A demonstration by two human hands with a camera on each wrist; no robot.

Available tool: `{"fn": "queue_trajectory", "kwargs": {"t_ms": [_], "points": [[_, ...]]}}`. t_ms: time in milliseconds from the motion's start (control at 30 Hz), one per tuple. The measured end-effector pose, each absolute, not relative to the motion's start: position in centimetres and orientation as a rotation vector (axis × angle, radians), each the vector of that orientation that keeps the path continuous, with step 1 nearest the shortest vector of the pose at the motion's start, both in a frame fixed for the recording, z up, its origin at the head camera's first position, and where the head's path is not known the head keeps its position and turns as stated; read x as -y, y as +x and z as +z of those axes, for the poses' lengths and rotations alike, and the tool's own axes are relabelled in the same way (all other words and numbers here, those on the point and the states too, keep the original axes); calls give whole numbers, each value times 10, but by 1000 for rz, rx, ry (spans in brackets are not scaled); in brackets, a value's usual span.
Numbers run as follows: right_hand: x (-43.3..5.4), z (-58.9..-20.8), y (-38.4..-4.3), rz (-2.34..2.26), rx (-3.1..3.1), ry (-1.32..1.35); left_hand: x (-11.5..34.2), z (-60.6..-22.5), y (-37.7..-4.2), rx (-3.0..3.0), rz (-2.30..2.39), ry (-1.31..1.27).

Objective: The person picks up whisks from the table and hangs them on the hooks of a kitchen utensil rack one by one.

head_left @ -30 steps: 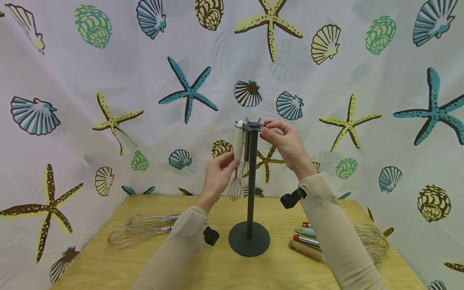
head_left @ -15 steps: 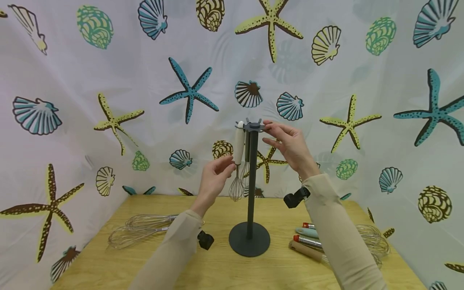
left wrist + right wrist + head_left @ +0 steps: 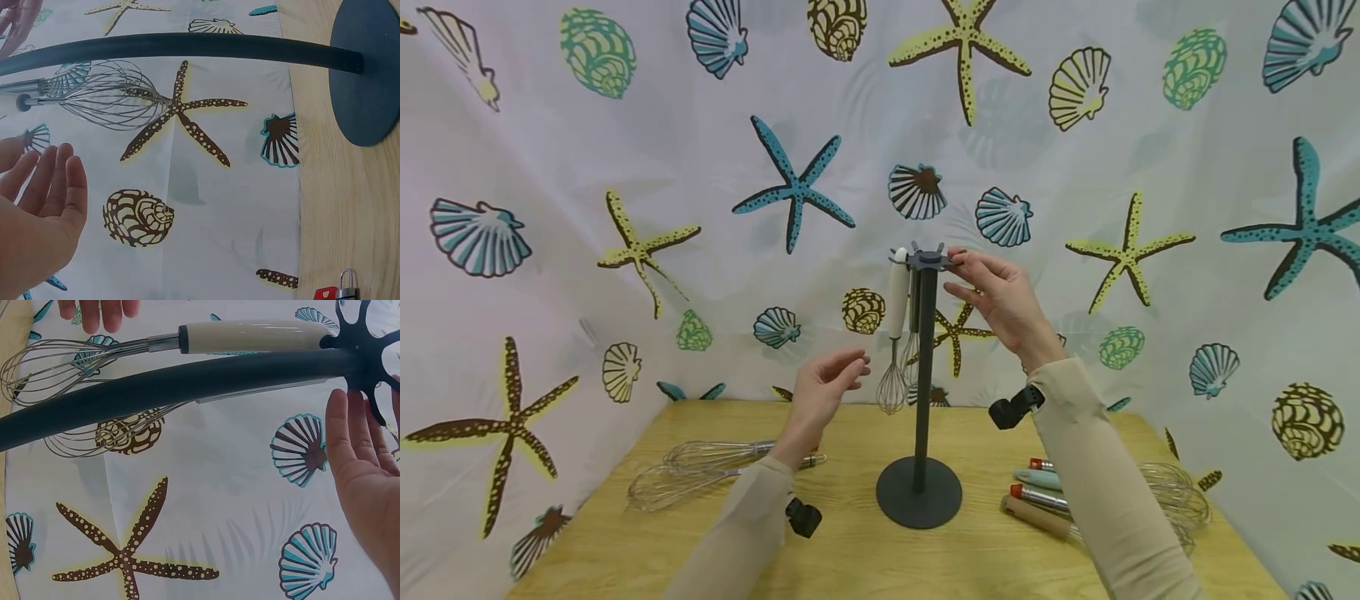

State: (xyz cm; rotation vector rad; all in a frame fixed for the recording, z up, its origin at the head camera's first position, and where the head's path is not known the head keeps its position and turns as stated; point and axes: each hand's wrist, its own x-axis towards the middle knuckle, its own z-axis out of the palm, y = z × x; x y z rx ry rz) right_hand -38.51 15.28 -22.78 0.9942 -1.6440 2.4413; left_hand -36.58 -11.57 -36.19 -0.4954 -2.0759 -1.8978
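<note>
A dark utensil stand (image 3: pixel 923 375) with a hooked top rises from its round base. From one of its hooks hangs a white-handled whisk (image 3: pixel 897 304), wires downward; in the right wrist view its cream handle (image 3: pixel 256 337) reaches a hook. Behind it hangs a second whisk (image 3: pixel 913 308), partly hidden by the pole. My left hand (image 3: pixel 820 392) is apart from the whisks, left of and below the white handle, fingers relaxed and holding nothing. My right hand (image 3: pixel 1003 300) pinches the right side of the hooked top between thumb and forefinger.
Two whisks (image 3: pixel 700 472) lie on the wooden table (image 3: pixel 850 550) at the left, partly behind my left sleeve. At the right, several more whisks (image 3: pixel 1037 517) lie partly under my right forearm. A shell-and-starfish patterned cloth (image 3: pixel 1030 175) closes off the back and sides.
My left hand has let go of the white-handled whisk and moved down and to the left. My right hand stays at the stand's top, its lower fingers spread more.
</note>
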Motion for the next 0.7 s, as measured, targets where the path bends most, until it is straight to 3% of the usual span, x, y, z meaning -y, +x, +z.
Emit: {"fn": "queue_trajectory", "kwargs": {"t_ms": [700], "points": [[-153, -225, -381, 2352, 1796, 1059, 157, -396, -379, 2177, -1942, -385]]}}
